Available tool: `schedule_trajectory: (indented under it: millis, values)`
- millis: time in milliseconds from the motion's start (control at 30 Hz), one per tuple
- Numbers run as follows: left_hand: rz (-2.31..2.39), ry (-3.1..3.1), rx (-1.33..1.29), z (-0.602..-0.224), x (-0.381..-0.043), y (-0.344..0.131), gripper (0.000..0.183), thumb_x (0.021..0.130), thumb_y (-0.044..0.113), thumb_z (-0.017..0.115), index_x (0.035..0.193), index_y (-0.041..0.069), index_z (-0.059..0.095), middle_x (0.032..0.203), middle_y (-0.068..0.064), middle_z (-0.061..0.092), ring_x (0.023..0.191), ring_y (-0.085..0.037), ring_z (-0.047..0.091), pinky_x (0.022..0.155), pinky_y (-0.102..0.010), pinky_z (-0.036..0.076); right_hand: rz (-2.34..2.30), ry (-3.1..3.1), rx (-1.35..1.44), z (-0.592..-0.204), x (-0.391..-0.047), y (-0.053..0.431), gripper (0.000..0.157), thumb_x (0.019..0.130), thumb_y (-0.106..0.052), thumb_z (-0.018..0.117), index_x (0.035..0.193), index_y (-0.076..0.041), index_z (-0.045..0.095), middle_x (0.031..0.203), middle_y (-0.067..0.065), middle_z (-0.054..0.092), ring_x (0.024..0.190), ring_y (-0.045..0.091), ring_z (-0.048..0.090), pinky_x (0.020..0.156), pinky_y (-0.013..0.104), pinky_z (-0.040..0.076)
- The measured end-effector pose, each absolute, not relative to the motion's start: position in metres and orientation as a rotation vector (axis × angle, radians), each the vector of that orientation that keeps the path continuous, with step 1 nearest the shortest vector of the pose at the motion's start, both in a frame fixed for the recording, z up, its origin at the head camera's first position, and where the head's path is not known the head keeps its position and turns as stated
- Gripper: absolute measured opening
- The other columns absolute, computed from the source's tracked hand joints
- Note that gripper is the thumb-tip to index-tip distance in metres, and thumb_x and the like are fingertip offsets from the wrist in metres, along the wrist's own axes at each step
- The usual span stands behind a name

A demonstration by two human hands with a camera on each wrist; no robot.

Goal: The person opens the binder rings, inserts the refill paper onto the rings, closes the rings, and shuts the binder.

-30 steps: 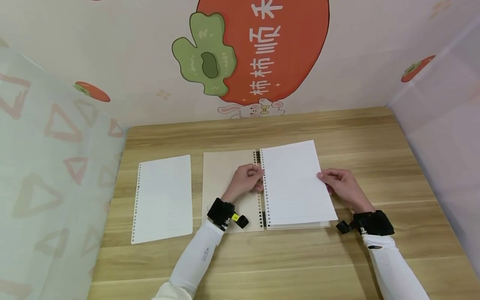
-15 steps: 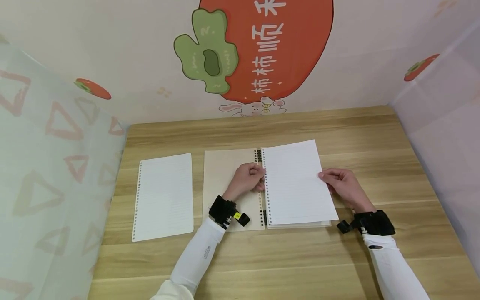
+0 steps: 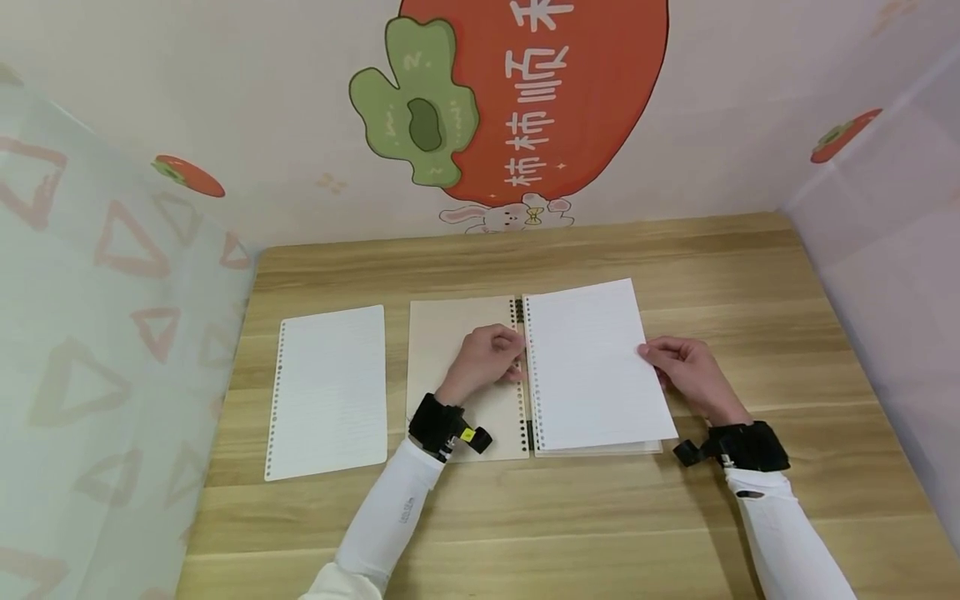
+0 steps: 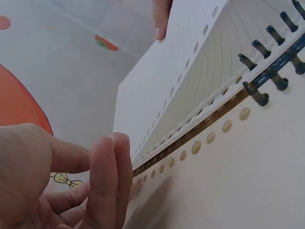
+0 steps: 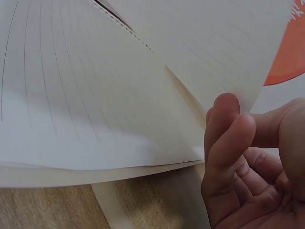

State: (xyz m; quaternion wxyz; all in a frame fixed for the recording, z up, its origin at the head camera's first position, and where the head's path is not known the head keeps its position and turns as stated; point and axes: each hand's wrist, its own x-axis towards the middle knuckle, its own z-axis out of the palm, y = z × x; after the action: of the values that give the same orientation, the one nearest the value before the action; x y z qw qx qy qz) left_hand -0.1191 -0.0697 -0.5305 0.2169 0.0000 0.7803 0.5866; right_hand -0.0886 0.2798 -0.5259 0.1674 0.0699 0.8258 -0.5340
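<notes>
Lining up a loose sheet with the binder seems to be the step in hand, though these views alone do not settle whether it is going on or coming off. The white, ruled, hole-punched paper sheet (image 3: 588, 367) lies slightly askew over the right half of an open notebook with a beige cover (image 3: 442, 333); its hole edge runs beside the spine, raised off the dark, curved binder rings (image 4: 274, 36) at the near end. The right hand (image 3: 690, 371) pinches the sheet's right edge between thumb and fingers, lifting that side above the pages. The left hand (image 3: 483, 358) has bent fingers, bunched with the thumb beside the hole edge — whether they grip anything is hidden. Next, I judge, calls for matching holes to rings along the whole spine, keeping the sheet level so no hole tears.

A second white punched sheet (image 3: 330, 396) lies on the left of the wood-grain table (image 3: 600, 525). On the far wall, a big orange-red persimmon drawing (image 3: 600, 100) bears white Chinese characters (image 3: 534, 75) reading 柿柿顺, then one cut off, probably 利. The white left sleeve (image 3: 397, 508) carries small lettering — too blurred to read.
</notes>
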Motion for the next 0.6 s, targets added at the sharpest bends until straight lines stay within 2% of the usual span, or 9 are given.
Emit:
schedule_trajectory:
  millis: [100, 267, 467, 600]
  values:
    - [1.576, 2.238, 0.07, -0.531, -0.115, -0.073, 0.024, 0.101, 0.031, 0.063, 0.11, 0.01, 0.071, 0.089, -0.006, 0.075, 0.067, -0.022, 0.073, 0.064, -0.035, 0.06, -1.541, 2.34, 0.18, -0.529, -0.089, 0.281, 0.054, 0.1, -0.042, 0.063, 0.124, 0.005, 0.069, 0.085, -0.005, 0.071, 0.067, 0.01, 0.06, 0.06, 0.025, 0.052]
    - [1.509, 2.402, 0.268, -0.535, -0.108, -0.078, 0.021, 0.1, 0.029, 0.065, 0.112, 0.014, 0.072, 0.096, 0.002, 0.073, 0.08, -0.016, 0.068, 0.075, -0.034, 0.055, -1.527, 2.35, 0.173, -0.529, -0.091, 0.281, 0.053, 0.1, -0.043, 0.063, 0.124, 0.004, 0.07, 0.084, -0.007, 0.071, 0.068, 0.009, 0.06, 0.06, 0.025, 0.052]
    - [1.545, 2.401, 0.416, -0.528, -0.09, -0.082, 0.026, 0.102, 0.025, 0.064, 0.121, 0.009, 0.069, 0.104, 0.0, 0.072, 0.093, -0.013, 0.065, 0.088, -0.034, 0.053, -1.527, 2.342, 0.184, -0.529, -0.091, 0.28, 0.055, 0.099, -0.043, 0.063, 0.124, 0.005, 0.069, 0.087, -0.006, 0.072, 0.069, 0.009, 0.062, 0.062, 0.025, 0.055]
    - [1.519, 2.393, 0.469, -0.526, -0.08, -0.082, 0.027, 0.101, 0.023, 0.064, 0.123, 0.008, 0.067, 0.106, 0.0, 0.071, 0.098, -0.014, 0.065, 0.09, -0.035, 0.053, -1.538, 2.335, 0.182, -0.529, -0.09, 0.279, 0.055, 0.099, -0.043, 0.064, 0.124, 0.006, 0.068, 0.085, -0.007, 0.073, 0.068, 0.009, 0.062, 0.061, 0.025, 0.055]
